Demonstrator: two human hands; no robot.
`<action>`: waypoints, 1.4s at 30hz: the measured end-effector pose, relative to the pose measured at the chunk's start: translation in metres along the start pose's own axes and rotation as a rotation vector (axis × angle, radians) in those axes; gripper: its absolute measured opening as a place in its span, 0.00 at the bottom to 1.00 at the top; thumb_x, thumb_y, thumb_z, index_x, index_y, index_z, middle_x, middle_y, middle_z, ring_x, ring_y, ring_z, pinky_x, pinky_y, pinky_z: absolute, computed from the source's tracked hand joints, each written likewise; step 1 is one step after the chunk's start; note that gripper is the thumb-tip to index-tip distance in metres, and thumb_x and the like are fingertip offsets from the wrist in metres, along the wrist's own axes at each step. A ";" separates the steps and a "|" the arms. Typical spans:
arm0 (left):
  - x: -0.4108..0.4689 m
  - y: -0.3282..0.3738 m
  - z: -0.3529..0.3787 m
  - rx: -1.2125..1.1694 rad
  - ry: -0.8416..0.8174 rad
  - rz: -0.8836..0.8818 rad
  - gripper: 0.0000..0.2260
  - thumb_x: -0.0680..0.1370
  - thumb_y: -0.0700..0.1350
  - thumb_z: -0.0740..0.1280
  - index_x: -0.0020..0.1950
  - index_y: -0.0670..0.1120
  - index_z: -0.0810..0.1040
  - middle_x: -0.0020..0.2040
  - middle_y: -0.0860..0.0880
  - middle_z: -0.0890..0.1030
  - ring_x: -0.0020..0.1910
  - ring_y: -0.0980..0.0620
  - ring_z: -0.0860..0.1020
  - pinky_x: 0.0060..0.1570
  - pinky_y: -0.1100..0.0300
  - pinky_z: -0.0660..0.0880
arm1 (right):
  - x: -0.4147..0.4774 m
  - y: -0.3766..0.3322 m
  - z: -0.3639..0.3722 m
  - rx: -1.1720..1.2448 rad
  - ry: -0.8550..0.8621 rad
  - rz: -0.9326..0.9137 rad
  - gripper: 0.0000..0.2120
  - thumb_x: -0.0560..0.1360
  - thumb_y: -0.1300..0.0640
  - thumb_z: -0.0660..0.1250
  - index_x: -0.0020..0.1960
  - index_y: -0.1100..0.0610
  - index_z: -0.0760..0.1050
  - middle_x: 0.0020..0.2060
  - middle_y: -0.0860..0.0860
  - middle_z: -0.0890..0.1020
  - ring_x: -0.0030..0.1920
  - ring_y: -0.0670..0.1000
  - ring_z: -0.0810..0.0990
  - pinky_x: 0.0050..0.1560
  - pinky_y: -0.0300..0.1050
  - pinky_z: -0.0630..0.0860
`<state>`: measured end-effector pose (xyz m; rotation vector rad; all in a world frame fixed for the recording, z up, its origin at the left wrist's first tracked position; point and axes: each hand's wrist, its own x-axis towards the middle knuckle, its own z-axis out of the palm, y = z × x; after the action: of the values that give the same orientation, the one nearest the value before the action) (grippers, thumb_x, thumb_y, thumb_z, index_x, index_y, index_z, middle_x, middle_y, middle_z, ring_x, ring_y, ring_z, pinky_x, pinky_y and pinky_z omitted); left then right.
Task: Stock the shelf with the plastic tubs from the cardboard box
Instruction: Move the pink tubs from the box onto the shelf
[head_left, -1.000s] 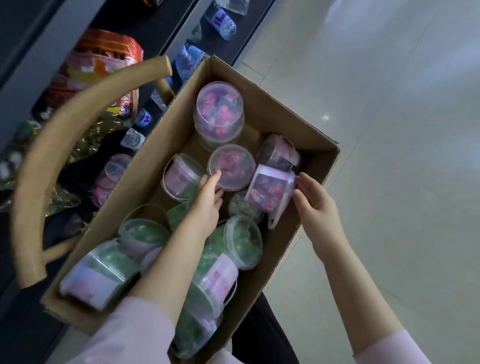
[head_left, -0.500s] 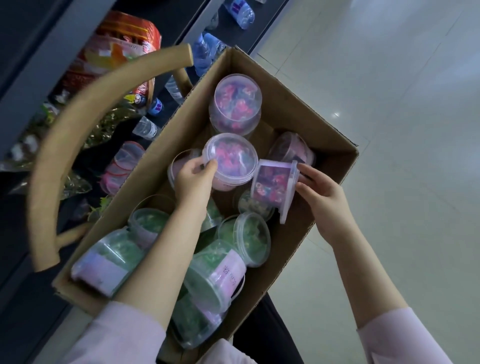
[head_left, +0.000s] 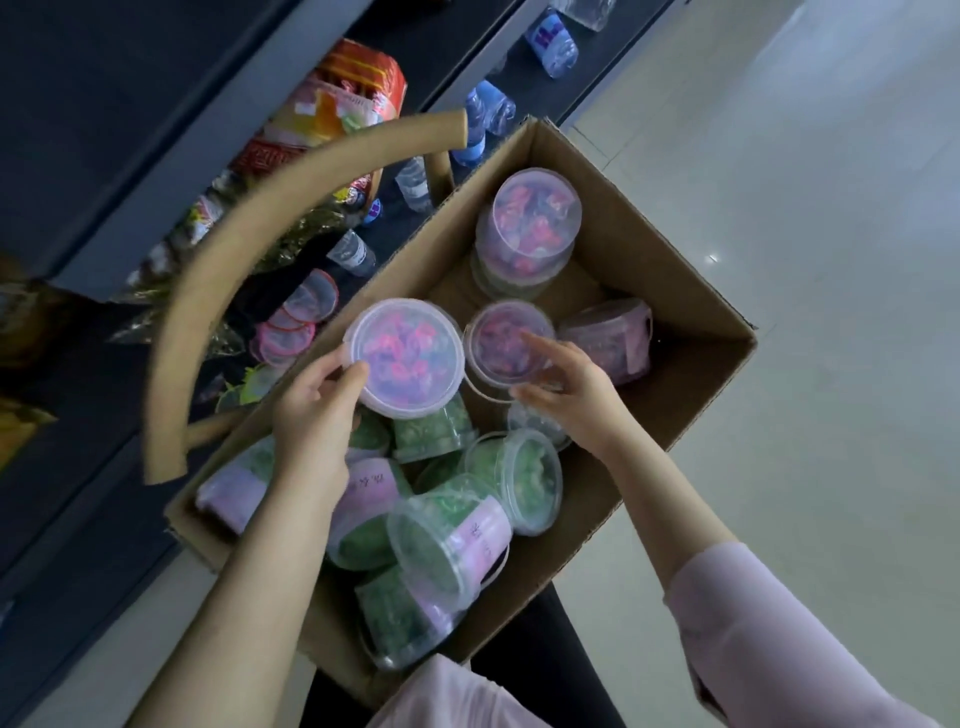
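Two hands over the brown cardboard box (head_left: 623, 218): left hand (head_left: 311, 415) pinches the rim of a clear round pink-filled plastic tub (head_left: 408, 358), right hand (head_left: 569, 395) clasps a smaller pink-filled tub (head_left: 501, 340), so I'd grip walls, not lids.

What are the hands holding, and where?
The left hand pinches one pink tub at its lid's rim; the right hand grips a second pink tub at its near edge.

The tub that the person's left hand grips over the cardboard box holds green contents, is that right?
No. The head view shows that the tub the left hand grips over the cardboard box holds pink contents, not green. The right hand holds another pink tub.
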<state>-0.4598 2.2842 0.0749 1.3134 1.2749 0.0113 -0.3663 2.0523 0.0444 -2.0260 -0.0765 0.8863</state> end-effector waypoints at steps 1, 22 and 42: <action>-0.001 -0.003 -0.003 -0.025 -0.003 -0.018 0.06 0.75 0.46 0.71 0.50 0.54 0.82 0.48 0.53 0.84 0.49 0.56 0.81 0.50 0.53 0.78 | 0.005 0.002 0.004 -0.037 0.065 -0.003 0.29 0.70 0.57 0.77 0.69 0.53 0.73 0.54 0.50 0.74 0.50 0.48 0.78 0.61 0.45 0.75; -0.021 -0.038 -0.024 -0.055 0.052 -0.003 0.08 0.73 0.52 0.71 0.49 0.52 0.79 0.51 0.48 0.84 0.52 0.51 0.82 0.57 0.49 0.77 | 0.037 0.021 0.021 0.013 0.340 0.173 0.19 0.66 0.53 0.79 0.52 0.54 0.76 0.50 0.52 0.81 0.51 0.53 0.80 0.53 0.51 0.78; -0.256 -0.054 -0.387 -0.591 0.114 0.264 0.06 0.76 0.46 0.70 0.45 0.43 0.79 0.46 0.47 0.85 0.47 0.53 0.84 0.42 0.52 0.81 | -0.326 -0.200 0.177 0.521 0.154 -0.291 0.11 0.71 0.59 0.75 0.53 0.52 0.83 0.50 0.59 0.85 0.52 0.64 0.82 0.53 0.60 0.81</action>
<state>-0.8558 2.3690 0.3078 0.9596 1.0686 0.6115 -0.6630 2.1768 0.3170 -1.5383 -0.0470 0.4983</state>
